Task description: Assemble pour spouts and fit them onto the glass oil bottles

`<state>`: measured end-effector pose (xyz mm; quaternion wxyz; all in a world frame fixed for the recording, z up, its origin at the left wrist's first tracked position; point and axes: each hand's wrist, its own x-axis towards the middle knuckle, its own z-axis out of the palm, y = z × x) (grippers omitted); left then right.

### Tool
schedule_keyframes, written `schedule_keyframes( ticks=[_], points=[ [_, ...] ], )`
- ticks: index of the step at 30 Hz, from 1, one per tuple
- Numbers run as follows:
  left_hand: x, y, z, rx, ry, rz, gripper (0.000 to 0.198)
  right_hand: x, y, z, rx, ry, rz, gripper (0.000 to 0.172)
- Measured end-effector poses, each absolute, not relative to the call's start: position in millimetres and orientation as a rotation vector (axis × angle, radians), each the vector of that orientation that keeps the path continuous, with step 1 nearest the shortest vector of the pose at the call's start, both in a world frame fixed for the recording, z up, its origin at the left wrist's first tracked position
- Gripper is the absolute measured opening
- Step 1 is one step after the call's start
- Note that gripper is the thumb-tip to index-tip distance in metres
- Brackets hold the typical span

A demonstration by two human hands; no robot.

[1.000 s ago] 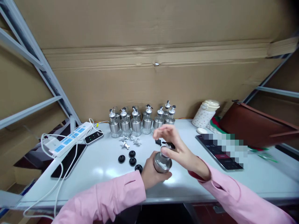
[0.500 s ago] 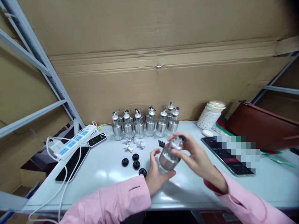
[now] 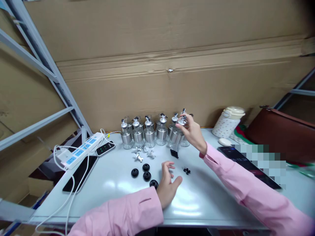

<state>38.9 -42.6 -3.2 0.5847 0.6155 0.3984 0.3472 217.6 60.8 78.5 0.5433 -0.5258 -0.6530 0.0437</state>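
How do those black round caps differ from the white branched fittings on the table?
The black caps are round and squat; the white fittings have prongs sticking out. The black caps sit nearer the left hand, the white fittings nearer the bottles. Both groups lie loose on the table.

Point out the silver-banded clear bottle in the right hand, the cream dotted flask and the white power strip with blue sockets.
Clear bottle [image 3: 175, 135], head view: silver band.
Dotted flask [image 3: 225, 126], head view: body.
Power strip [image 3: 79, 153], head view: blue socket.
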Motion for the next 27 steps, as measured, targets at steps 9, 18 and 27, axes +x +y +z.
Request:
schedule_keyframes(
  ticks=[9,18,27],
  points=[
    [38.2,-42.7,1.7,1.467,0.931,0.798,0.033,213.4,97.6,56.1,-1.254,-1.601,0.011,0.039],
    [41.0,-37.8,-2.0,1.442,0.801,0.810,0.021,208.8,102.9,48.2,-1.296,-1.585,-0.075,0.064],
    [38.9,-35.7,-13.5,1.439,0.677,0.687,0.017,145.8,37.6,52.7,-0.839,-2.246,0.060,0.019]
  ],
)
